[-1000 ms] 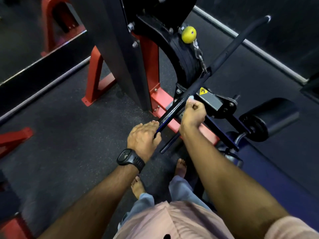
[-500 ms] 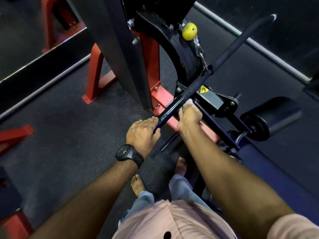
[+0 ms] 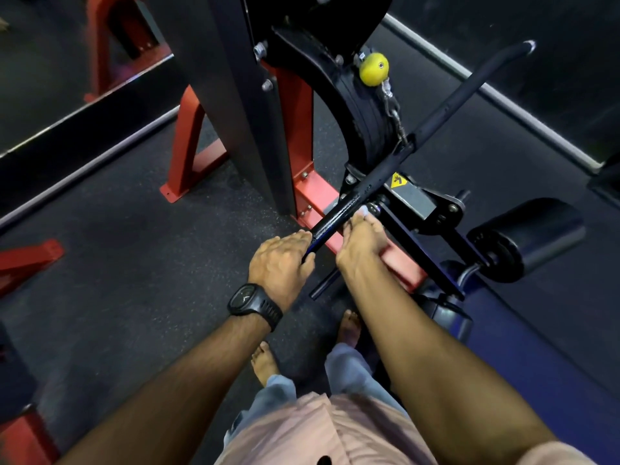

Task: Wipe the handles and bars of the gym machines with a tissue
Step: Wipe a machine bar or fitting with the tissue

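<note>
Tissue (image 3: 364, 209) is showing only as a small pale corner at the tips of my right hand (image 3: 360, 243), whose fingers are curling round it and pressing it against the near part of the bar (image 3: 443, 110). My left hand (image 3: 278, 260) is gripping the near end of the bar with bent fingers, I think to stop it swinging on its chain (image 3: 394, 115) while I am wiping. I am seeing no container here.
</note>
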